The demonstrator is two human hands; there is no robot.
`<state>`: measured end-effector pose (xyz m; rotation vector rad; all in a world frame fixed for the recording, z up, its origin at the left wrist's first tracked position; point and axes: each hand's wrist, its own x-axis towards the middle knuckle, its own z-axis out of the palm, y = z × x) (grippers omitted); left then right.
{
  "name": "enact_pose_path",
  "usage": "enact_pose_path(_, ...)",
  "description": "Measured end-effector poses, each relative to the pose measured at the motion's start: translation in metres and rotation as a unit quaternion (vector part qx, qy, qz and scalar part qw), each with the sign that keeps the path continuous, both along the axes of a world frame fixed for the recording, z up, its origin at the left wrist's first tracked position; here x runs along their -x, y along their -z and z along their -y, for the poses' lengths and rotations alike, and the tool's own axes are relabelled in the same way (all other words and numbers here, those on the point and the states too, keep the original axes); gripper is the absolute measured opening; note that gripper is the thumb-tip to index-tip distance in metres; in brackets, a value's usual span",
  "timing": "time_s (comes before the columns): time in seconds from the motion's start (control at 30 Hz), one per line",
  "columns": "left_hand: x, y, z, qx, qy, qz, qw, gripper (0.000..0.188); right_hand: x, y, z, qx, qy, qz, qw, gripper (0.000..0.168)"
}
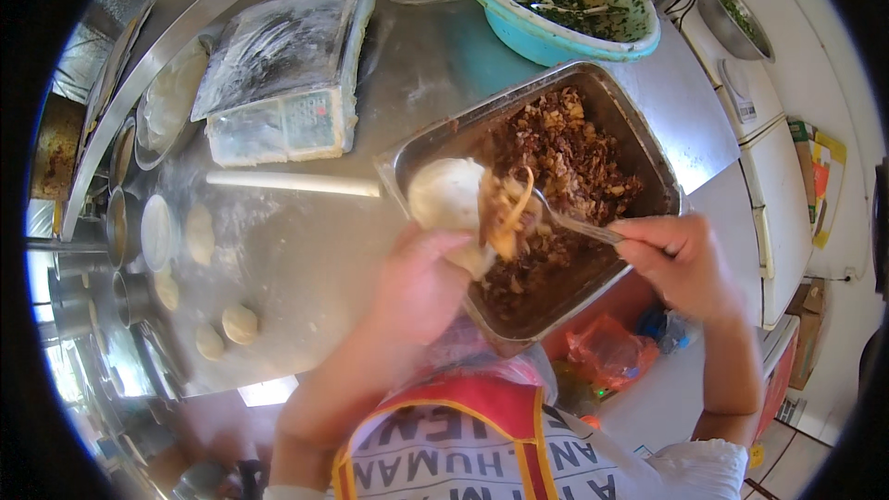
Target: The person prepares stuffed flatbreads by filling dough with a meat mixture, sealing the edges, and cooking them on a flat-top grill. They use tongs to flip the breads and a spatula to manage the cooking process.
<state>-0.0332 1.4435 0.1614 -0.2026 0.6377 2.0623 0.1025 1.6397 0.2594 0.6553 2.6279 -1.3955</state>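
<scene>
My left hand [424,285] holds a round, pale dough wrapper [444,191] over the near-left side of a deep metal tray. A heap of brown, shredded filling [510,215] sits at the wrapper's right side, somewhat blurred. Between the thumb and fingers of my right hand [677,264] is the handle of a metal spoon [583,228], its head against that heap. More brown chopped filling [569,146] lies in the metal tray [444,114], piled mostly toward the far right. The fingers beneath the wrapper are hidden.
A flour-dusted digital scale [316,126] and a white rolling pin [292,183] lie left of the tray. Several dough pieces, including a dough ball [240,324], rest on the steel table [305,292]. Behind the tray stands a turquoise basin [514,31] holding chopped greens and a utensil.
</scene>
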Motion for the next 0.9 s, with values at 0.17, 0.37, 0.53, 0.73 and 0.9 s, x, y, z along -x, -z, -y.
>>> enact_pose_path(0.17, -0.007, 0.001, -0.024, 0.031, -0.039, -0.079, 0.996, 0.040, -0.003, 0.024, 0.039, -0.229, -0.086, -0.127, 0.961, 0.026)
enact_pose_path(0.37, 0.003, 0.001, -0.011, 0.079, -0.068, -0.133, 0.986, 0.038, -0.004, 0.049, 0.018, -0.328, -0.145, -0.007, 0.933, 0.015)
enact_pose_path(0.53, 0.002, 0.008, -0.012, 0.076, -0.058, -0.139, 0.986, 0.038, 0.008, 0.061, 0.024, -0.210, -0.333, 0.094, 0.914, 0.016)
enact_pose_path(0.73, 0.004, 0.001, -0.012, 0.071, -0.097, -0.175, 0.977, 0.039, 0.007, 0.030, -0.039, 0.156, -0.098, 0.184, 0.965, 0.020)
enact_pose_path(0.9, 0.003, -0.004, -0.021, 0.087, -0.081, -0.150, 0.982, 0.044, -0.018, 0.014, -0.025, 0.139, 0.160, 0.016, 0.977, 0.019)
